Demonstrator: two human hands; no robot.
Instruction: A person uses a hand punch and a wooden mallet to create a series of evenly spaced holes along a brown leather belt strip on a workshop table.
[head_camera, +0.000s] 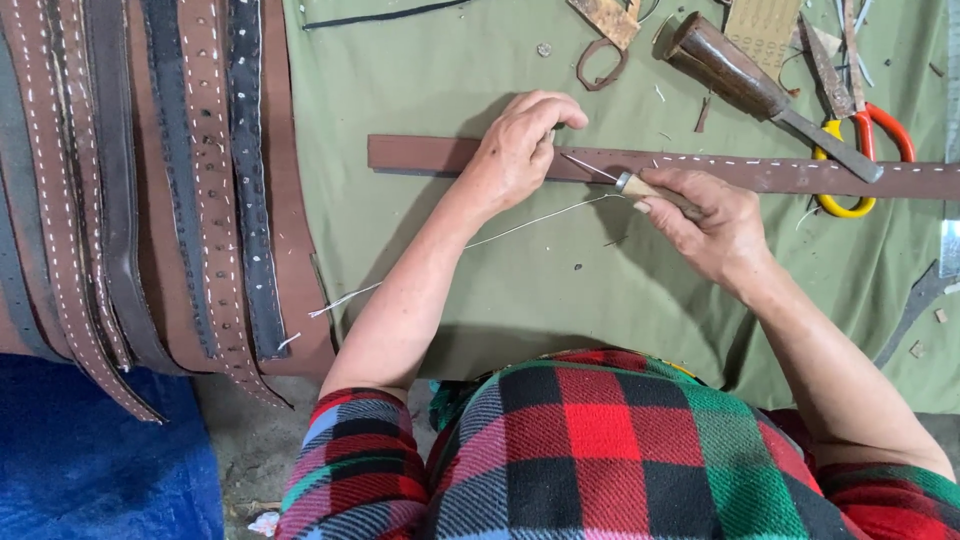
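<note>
A long brown leather strap (790, 176) lies flat across a green cloth (430, 80), with white stitches along its right part. My left hand (520, 150) presses down on the strap left of the stitching, fingers curled over its far edge. My right hand (710, 225) grips a wooden-handled awl (640, 186) whose thin metal point rests on the strap beside my left hand. A white thread (470, 245) trails from the awl's tip toward the lower left across the cloth.
Several stitched leather belts (150, 190) lie side by side at the left. Scissors with yellow and red handles (850, 140), a dark wooden-handled tool (740, 75), a buckle (598, 62) and leather scraps sit at the top right. A blue mat (90, 460) is at the lower left.
</note>
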